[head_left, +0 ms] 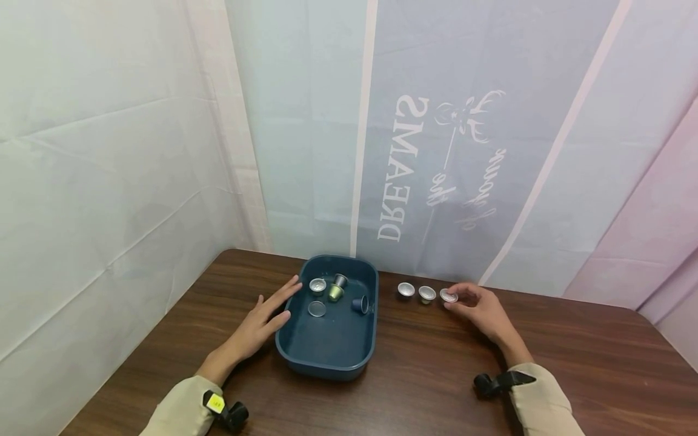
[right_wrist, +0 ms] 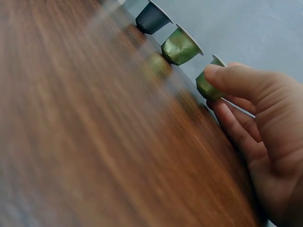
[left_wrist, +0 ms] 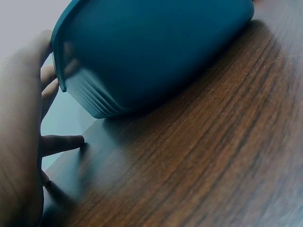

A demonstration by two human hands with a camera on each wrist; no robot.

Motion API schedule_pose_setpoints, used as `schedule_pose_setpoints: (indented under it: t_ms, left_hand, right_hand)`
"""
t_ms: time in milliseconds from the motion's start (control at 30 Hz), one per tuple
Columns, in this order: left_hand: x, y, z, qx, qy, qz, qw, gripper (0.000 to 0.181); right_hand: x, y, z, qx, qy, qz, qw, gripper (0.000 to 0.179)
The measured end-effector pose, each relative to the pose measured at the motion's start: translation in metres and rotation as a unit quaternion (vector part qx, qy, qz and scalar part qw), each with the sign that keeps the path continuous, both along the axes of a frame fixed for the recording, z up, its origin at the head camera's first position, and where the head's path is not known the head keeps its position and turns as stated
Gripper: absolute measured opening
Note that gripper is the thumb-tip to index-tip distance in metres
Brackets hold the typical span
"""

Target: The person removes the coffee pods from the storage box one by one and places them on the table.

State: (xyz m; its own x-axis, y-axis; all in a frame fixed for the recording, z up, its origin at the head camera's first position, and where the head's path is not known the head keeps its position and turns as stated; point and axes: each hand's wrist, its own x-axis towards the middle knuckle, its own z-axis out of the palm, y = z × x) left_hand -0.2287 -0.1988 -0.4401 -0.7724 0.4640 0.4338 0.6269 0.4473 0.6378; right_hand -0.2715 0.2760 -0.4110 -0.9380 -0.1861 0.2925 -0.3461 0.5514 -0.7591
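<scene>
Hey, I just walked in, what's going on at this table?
A person's right hand pinches a green capsule, silver side up, at the right end of a row on the table, beside a second green capsule and a dark capsule. The left hand touches the left side of a blue tub, with more capsules and a clear round piece inside.

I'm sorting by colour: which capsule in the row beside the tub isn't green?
The dark capsule, nearest the tub; the middle capsule and the third capsule, pinched by the right hand, are green.
</scene>
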Motion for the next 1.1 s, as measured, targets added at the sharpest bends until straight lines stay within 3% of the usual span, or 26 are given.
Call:
schedule_pose_setpoints:
  t_ms: [333, 700, 900, 1100]
  left_hand:
    - [0.001, 0.0, -0.001, 0.002, -0.002, 0.006, 1.0, 0.055]
    - [0.002, 0.002, 0.001, 0.009, -0.003, 0.005, 0.9999, 0.055]
    - [0.001, 0.001, 0.001, 0.004, 0.0, 0.005, 1.0, 0.053]
    - [0.0, 0.001, 0.001, 0.004, 0.0, 0.004, 1.0, 0.054]
  right_hand:
    - [-0.001, 0.001, -0.003, 0.004, -0.008, 0.02, 0.9998, 0.026]
    - [-0.02, 0.019, -0.032, -0.011, 0.005, 0.048, 0.9988, 0.033]
    - [-0.021, 0.02, -0.03, -0.029, 0.007, 0.058, 0.9979, 0.033]
    - [-0.015, 0.016, -0.018, -0.039, 0.008, 0.064, 0.9972, 0.032]
